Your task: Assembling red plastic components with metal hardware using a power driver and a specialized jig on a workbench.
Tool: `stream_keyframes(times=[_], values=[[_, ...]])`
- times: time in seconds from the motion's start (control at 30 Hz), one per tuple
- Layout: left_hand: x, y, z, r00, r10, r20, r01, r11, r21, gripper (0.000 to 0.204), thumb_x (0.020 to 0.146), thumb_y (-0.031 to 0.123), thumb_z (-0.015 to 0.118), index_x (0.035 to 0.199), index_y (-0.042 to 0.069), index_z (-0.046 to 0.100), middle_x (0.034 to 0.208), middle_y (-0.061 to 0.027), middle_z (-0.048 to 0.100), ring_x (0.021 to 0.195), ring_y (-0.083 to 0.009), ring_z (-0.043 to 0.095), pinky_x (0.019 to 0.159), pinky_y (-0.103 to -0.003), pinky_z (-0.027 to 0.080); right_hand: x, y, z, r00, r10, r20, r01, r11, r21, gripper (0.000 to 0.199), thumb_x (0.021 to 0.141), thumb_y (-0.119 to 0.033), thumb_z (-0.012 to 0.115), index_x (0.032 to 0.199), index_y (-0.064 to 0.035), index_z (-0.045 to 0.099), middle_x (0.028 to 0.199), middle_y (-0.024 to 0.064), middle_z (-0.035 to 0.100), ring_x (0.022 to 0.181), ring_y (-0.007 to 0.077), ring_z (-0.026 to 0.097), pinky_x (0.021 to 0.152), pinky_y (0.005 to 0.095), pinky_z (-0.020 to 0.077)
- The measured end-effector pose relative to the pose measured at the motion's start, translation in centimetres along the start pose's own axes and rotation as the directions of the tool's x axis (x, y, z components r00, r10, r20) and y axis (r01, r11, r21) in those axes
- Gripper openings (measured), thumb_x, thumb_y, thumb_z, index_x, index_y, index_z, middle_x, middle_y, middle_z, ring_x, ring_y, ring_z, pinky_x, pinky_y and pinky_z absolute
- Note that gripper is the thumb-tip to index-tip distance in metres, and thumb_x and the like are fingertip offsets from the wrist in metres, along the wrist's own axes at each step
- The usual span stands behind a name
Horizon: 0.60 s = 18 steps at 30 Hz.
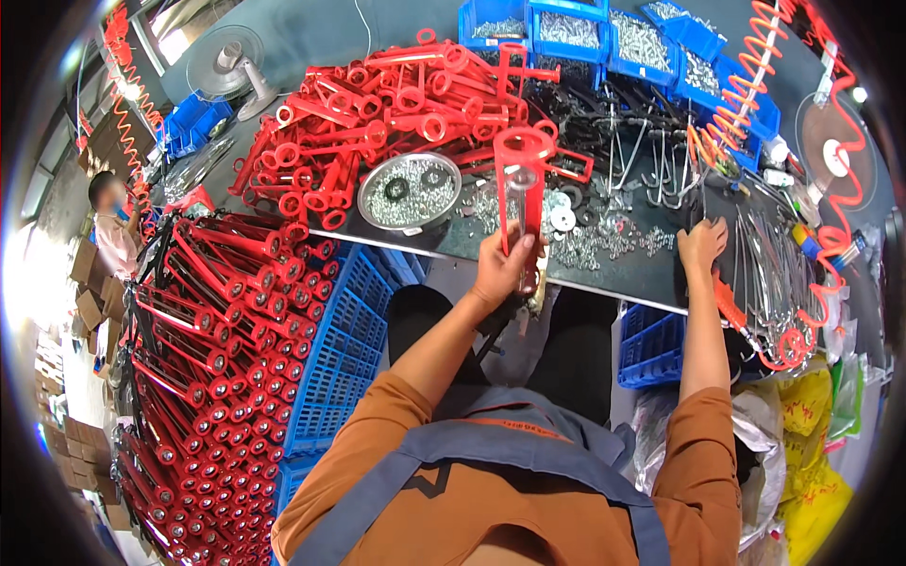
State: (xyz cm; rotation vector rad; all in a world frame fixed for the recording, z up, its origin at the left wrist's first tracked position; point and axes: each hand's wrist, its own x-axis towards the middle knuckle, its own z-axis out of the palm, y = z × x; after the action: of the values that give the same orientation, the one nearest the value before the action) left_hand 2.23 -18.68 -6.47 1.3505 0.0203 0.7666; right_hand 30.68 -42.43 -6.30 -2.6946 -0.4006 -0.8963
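Observation:
My left hand (508, 269) is closed around the lower end of a red metal caulking gun frame (533, 203), held upright over the table's front edge with its ring at the top. Inside the frame a shiny metal part shows. My right hand (702, 247) is at the right of the table, fingers curled by a dark object and the metal rods (755, 255); what it grips is hidden. Small nuts and washers (590, 241) lie scattered between the hands. To the left stands a round metal dish (410, 224) of small metal parts.
A large heap of red frames (377, 123) covers the table's left. Blue bins (566, 33) of screws stand behind black handles (566, 104). Many red frames (217, 349) are stacked beside blue crates (344, 349). Coiled orange hoses (750, 75) hang at the right. Another person (115, 222) is far left.

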Motion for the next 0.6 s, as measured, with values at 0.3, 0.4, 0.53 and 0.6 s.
stream_keyframes(times=[0.3, 0.4, 0.53, 0.6], values=[[-2.8, 8.7, -2.7, 0.959, -0.030, -0.283, -0.175, 0.723, -0.668, 0.047, 0.097, 0.046, 0.041, 0.111, 0.004, 0.054, 0.082, -0.0045, 0.051, 0.069, -0.0149, 0.049, 0.068, -0.034, 0.043, -18.5, -15.1, -14.8, 0.633, -0.774, -0.006, 0.163, 0.126, 0.979, 0.056, 0.089, -0.029, 0.054, 0.131, 0.0057, 0.042, 0.134, 0.0222, 0.045, 0.127, 0.0364, 0.042, 0.107, 0.0414, 0.0303], [-2.4, 9.5, -3.0, 0.934, -0.057, -0.353, -0.230, 0.659, -0.716, 0.047, 0.096, 0.049, 0.042, 0.109, 0.005, 0.054, 0.080, -0.0020, 0.048, 0.069, -0.0141, 0.047, 0.067, -0.034, 0.042, -20.3, -18.5, -12.4, 0.851, -0.522, -0.057, -0.028, -0.153, 0.988, 0.062, 0.097, -0.043, 0.040, 0.135, 0.0055, 0.037, 0.132, 0.0211, 0.046, 0.123, 0.0302, 0.047, 0.105, 0.0399, 0.0342], [-3.9, 11.2, -1.8, 0.932, 0.178, -0.316, -0.341, 0.728, -0.595, 0.054, 0.097, 0.050, 0.038, 0.114, 0.001, 0.051, 0.084, -0.0061, 0.054, 0.069, -0.0164, 0.052, 0.070, -0.035, 0.044, -21.5, -22.9, -15.9, 0.755, -0.486, 0.441, -0.647, -0.439, 0.623, 0.053, 0.099, -0.039, 0.038, 0.131, 0.0039, 0.040, 0.118, 0.0147, 0.054, 0.107, 0.0206, 0.056, 0.086, 0.0311, 0.0481], [-4.6, 13.5, -2.7, 0.929, 0.172, -0.328, -0.303, 0.862, -0.405, 0.050, 0.097, 0.045, 0.040, 0.115, -0.001, 0.050, 0.087, -0.0099, 0.056, 0.072, -0.0190, 0.056, 0.071, -0.036, 0.048, -22.4, -23.9, -16.0, 0.514, -0.611, 0.602, -0.852, -0.448, 0.272, 0.046, 0.099, -0.033, 0.040, 0.127, 0.0030, 0.043, 0.117, 0.0129, 0.056, 0.106, 0.0196, 0.056, 0.084, 0.0309, 0.0485]])
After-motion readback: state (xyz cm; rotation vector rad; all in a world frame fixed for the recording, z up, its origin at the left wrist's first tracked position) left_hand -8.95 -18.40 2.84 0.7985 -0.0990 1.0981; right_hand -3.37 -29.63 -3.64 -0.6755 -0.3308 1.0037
